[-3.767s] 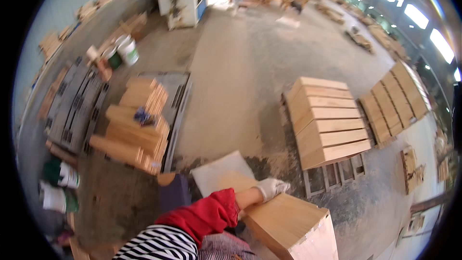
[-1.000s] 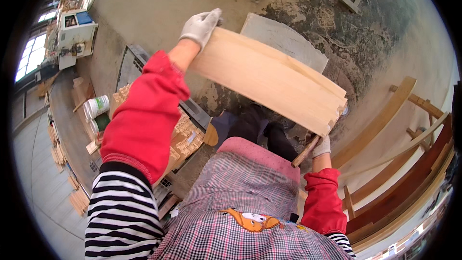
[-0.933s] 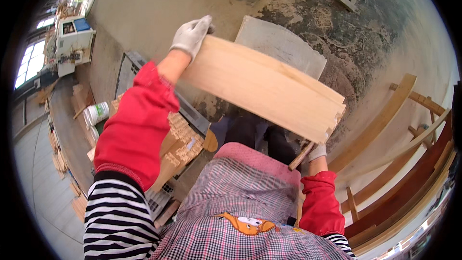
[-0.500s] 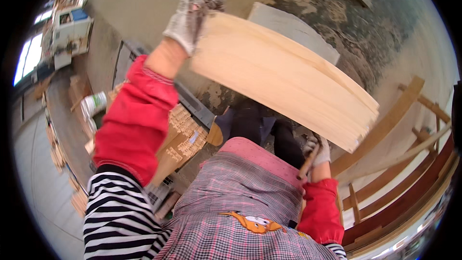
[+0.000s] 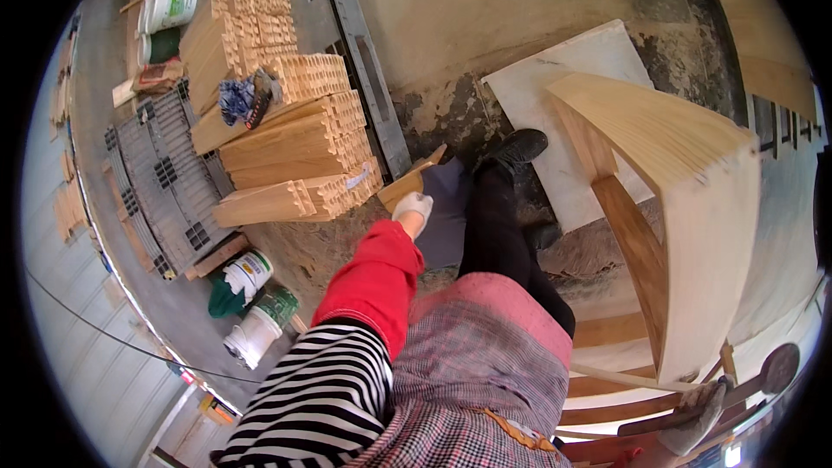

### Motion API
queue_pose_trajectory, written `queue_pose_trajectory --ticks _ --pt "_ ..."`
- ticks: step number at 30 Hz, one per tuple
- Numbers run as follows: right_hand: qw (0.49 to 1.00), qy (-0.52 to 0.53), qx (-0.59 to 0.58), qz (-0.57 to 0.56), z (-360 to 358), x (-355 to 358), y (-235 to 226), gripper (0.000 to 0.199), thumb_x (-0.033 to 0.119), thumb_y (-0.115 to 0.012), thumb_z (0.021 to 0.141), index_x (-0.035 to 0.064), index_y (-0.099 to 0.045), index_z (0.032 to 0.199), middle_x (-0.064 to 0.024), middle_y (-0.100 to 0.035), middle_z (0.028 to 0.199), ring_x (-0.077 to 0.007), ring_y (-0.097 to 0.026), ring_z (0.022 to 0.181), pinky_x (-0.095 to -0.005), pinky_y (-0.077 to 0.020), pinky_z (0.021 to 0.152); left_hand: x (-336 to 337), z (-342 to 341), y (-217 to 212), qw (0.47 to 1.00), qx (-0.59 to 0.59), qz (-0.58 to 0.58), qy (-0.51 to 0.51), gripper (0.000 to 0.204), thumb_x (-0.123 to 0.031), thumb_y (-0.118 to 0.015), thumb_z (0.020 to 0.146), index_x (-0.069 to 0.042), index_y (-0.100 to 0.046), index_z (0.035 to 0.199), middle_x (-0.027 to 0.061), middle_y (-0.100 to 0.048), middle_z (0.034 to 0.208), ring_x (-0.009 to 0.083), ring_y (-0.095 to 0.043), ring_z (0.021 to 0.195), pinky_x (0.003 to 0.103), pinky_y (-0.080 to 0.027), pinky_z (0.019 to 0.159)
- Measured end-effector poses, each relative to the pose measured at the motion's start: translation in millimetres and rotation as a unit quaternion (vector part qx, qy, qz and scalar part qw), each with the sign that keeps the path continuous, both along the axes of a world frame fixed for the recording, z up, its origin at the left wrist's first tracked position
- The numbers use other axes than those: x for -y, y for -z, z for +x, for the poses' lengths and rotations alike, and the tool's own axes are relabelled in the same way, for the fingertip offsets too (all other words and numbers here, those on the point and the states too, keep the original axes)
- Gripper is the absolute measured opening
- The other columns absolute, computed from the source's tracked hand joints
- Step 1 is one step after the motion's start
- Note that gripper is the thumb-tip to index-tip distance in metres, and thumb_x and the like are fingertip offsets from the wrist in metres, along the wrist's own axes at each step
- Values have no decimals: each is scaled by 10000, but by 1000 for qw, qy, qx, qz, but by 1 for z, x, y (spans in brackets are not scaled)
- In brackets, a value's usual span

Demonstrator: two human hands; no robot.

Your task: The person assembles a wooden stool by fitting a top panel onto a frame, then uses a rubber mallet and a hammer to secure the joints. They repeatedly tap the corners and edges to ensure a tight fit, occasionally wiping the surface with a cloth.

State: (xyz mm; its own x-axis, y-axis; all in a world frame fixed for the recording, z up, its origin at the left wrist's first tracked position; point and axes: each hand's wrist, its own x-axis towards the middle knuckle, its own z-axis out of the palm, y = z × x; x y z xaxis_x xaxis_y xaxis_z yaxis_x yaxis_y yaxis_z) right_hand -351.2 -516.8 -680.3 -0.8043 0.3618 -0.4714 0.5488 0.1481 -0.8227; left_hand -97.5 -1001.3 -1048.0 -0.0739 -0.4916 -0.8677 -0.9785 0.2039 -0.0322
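Seemingly, mallet [image 5: 779, 370] in right grip [image 5: 700, 421] — wooden box [image 5: 706, 251] near.

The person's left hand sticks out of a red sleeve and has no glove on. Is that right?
Not quite: the left hand wears a whitish glove, as the head view shows. It does stick out of a red sleeve.

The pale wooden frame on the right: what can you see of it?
The wooden frame looks made of smooth, pale panels meeting at corners, with an open middle and browner inner faces. It appears to stand on the whitish slab, at least partly. The gloved right hand is near its lower end; contact is unclear.
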Motion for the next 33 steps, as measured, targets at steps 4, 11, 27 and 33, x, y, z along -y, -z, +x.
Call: queue_pose_trajectory --ticks 4,11,27,33 --pt "992 -76 54 90 -6 45 25 283 289 -592 988 62 -551 1150 74 -441 757 -26 -428 625 -183 -400 578 -51 -13 29 991 55 -96 -74 603 -435 -672 848 -16 -551 1265 241 -599 1287 387 -576 1202 448 -472 993" --pt "986 -96 47 125 -17 93 31 167 206 -625 932 92 -506 909 47 -370 605 -69 -336 469 -236 -259 406 -67 -14 64 997 16 -72 -29 454 -411 -678 859 -26 -592 1084 248 -654 1125 425 -605 1099 483 -483 919" --pt "987 -87 95 91 -26 74 28 280 269 -579 952 20 -510 1059 77 -330 616 -33 -315 490 -205 -227 445 43 126 2 891 -16 -439 -116 405 -343 -631 890 30 -591 1043 265 -671 1035 447 -636 976 493 -483 877" --pt "990 -93 101 18 -23 64 26 184 209 -534 966 65 -535 1081 52 -432 691 -56 -404 535 -204 -301 498 -15 8 23 977 47 13 205 532 -559 -551 865 -63 -685 1001 234 -673 1064 394 -631 1034 495 -494 877"
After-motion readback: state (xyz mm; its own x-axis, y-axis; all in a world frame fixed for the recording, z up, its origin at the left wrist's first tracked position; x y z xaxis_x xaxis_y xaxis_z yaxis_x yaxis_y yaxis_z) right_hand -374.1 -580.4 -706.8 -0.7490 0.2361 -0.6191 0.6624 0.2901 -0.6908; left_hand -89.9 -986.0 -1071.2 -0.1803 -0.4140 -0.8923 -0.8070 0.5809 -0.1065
